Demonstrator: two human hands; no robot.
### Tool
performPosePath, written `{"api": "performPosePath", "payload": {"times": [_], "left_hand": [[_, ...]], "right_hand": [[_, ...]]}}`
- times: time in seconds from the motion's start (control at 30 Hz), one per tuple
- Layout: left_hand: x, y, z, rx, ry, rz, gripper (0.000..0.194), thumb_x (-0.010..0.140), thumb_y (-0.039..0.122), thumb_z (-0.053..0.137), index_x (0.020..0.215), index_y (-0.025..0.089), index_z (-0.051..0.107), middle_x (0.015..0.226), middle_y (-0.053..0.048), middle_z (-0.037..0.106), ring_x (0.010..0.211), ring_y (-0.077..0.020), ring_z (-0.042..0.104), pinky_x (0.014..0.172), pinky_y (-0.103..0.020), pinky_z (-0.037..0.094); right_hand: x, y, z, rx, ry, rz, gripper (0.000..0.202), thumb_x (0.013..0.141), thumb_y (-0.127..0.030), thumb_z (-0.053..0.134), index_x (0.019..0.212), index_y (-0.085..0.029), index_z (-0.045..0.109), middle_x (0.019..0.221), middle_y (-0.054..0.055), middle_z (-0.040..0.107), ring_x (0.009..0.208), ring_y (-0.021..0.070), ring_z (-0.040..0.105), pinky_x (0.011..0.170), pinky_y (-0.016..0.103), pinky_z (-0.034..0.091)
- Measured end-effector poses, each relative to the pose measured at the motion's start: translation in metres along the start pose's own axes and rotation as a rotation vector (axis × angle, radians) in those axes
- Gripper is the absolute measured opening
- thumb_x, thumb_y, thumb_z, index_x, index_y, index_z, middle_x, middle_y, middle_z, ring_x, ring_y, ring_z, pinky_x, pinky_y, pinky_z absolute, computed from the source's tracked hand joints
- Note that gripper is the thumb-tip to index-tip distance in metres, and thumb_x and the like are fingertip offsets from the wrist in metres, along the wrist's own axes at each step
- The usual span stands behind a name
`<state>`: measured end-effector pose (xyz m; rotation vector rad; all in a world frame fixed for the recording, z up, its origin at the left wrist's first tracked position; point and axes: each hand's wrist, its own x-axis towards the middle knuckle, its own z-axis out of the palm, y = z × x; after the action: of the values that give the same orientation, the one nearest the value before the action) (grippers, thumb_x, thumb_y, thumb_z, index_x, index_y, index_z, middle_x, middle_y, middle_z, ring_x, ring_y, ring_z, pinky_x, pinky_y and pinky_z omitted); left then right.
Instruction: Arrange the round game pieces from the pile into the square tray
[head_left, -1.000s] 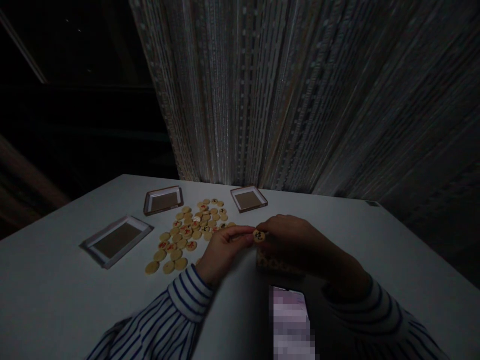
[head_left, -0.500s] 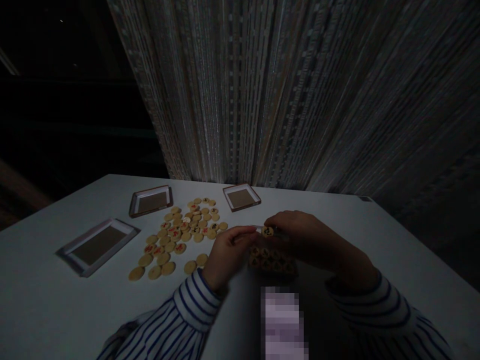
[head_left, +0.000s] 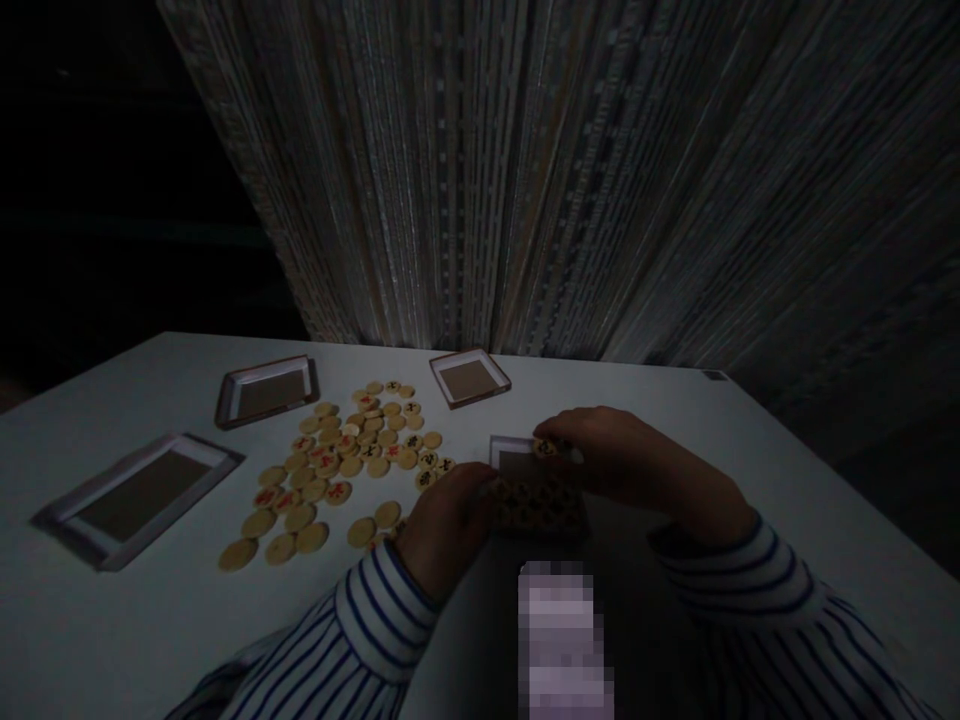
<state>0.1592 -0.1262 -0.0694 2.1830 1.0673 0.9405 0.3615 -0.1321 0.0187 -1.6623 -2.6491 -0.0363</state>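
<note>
My right hand [head_left: 637,465] pinches a round Chinese chess piece [head_left: 546,447] with a black character, over the right side of a small box [head_left: 514,462]. In the near part of this box lie rows of pieces [head_left: 536,505] with dark characters; bare bottom shows at its far left. The curled fingers of my left hand [head_left: 448,520] rest on the box's left edge, its fingertips partly in shadow. Left of that hand, many loose pieces [head_left: 350,466] are scattered, some face down, others with red or black characters up.
Three shallow box parts lie farther out: one at the left [head_left: 142,500], one at the back left [head_left: 266,390], one at the back middle [head_left: 469,378]. A phone with a blurred screen [head_left: 562,640] lies in front of the box. A string curtain [head_left: 480,200] hangs behind the white table [head_left: 637,380].
The view has shifted slightly right. My left hand has moved down and back to the box's left edge, uncovering pieces beyond it. My right hand still holds a piece over the box.
</note>
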Motion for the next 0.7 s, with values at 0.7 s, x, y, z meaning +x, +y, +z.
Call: {"api": "performPosePath", "payload": {"times": [0.7], "left_hand": [[-0.001, -0.005, 0.005, 0.070, -0.072, 0.066, 0.027, 0.078, 0.014, 0.045, 0.099, 0.014, 0.061, 0.099, -0.011, 0.063, 0.090, -0.0193, 0.059, 0.079, -0.034, 0.050]], "right_hand": [[0.009, 0.009, 0.025, -0.031, -0.142, -0.009, 0.022, 0.079, -0.022, 0.047, 0.097, -0.021, 0.060, 0.089, 0.005, 0.064, 0.080, 0.0180, 0.058, 0.062, 0.027, 0.040]]}}
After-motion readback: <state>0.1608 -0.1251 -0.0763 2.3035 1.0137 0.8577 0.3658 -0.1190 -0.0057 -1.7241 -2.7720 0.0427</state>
